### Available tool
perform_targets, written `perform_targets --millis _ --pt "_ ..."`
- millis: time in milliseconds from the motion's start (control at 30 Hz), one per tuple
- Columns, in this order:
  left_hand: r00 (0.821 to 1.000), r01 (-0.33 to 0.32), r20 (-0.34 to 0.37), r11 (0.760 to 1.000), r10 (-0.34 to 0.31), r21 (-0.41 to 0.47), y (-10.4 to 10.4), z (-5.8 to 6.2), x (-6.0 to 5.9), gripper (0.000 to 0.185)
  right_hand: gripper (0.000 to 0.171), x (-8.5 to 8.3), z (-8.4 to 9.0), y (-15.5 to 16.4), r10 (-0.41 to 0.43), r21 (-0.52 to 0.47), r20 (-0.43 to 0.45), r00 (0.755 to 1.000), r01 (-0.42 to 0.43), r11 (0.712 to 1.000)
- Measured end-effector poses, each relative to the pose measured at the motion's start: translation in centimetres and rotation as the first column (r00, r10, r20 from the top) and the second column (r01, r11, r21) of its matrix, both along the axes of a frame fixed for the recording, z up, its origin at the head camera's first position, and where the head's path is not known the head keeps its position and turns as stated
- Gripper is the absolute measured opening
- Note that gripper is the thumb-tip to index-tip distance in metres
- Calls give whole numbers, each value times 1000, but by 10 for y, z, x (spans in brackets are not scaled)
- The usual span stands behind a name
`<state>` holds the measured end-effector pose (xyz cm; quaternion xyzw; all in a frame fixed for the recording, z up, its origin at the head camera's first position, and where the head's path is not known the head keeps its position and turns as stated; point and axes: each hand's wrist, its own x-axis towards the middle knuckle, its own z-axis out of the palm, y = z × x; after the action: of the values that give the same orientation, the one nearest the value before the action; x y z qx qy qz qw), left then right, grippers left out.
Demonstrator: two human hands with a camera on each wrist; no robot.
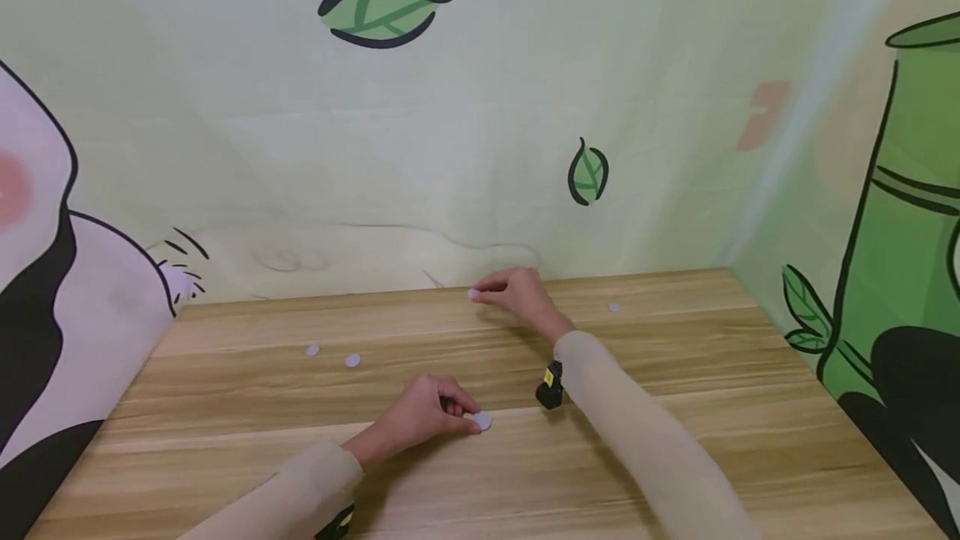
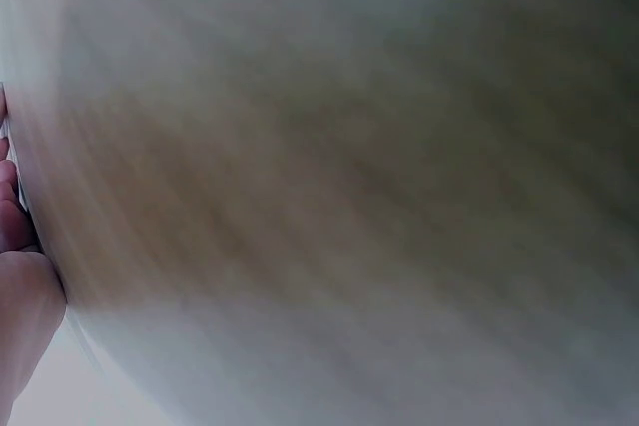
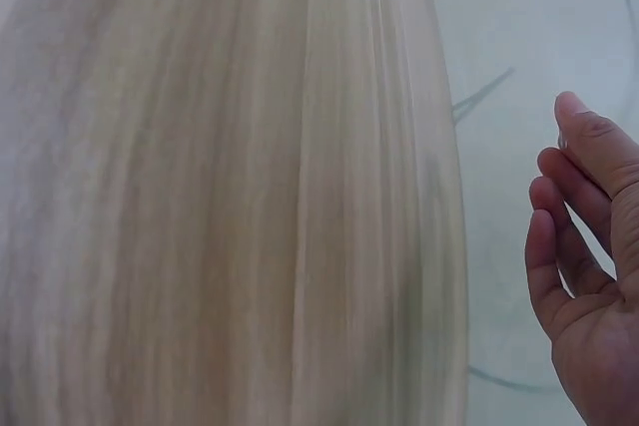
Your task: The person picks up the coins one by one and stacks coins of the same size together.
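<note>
In the head view my left hand [image 1: 423, 415] is low over the near middle of the wooden table. Its thumb and index finger pinch a pale round disc [image 1: 483, 421] at its left side. Farther back, my right hand [image 1: 519, 294] reaches to the table's rear edge, where its thumb and fingertips hold another small pale disc [image 1: 473, 295]. The right wrist view has that hand [image 3: 599, 236] at the right border, thumb against index finger and the other fingers loosely bent. Only a strip of the left hand [image 2: 22, 286] shows in the left wrist view.
Two more pale discs, one [image 1: 312, 350] beside the other [image 1: 352, 361], lie on the left of the table [image 1: 247, 407]. Another disc [image 1: 614, 307] lies at the back right. A cloth backdrop [image 1: 480, 107] with printed leaves rises behind the table and along its sides.
</note>
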<state>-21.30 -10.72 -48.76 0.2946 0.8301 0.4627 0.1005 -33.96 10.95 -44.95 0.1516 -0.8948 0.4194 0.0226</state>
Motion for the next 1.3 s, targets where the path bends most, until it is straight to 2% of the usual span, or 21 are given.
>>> perform_targets --millis 300,867,1100,1300 --pt "1000 -10 -23 999 10 -30 0 1 1 13 23 7 7 3 26 4 -66 997 -26 1000" --pt "1000 -20 -12 999 20 -34 1 1 1 12 24 23 9 11 52 43 -71 996 -49 998" --pt "999 -21 -29 999 20 -40 0 0 1 13 21 32 7 19 73 19 -58 996 -73 997" --pt "1000 -20 -21 999 19 -42 1 1 2 12 19 43 7 26 105 50 -108 989 -100 994"
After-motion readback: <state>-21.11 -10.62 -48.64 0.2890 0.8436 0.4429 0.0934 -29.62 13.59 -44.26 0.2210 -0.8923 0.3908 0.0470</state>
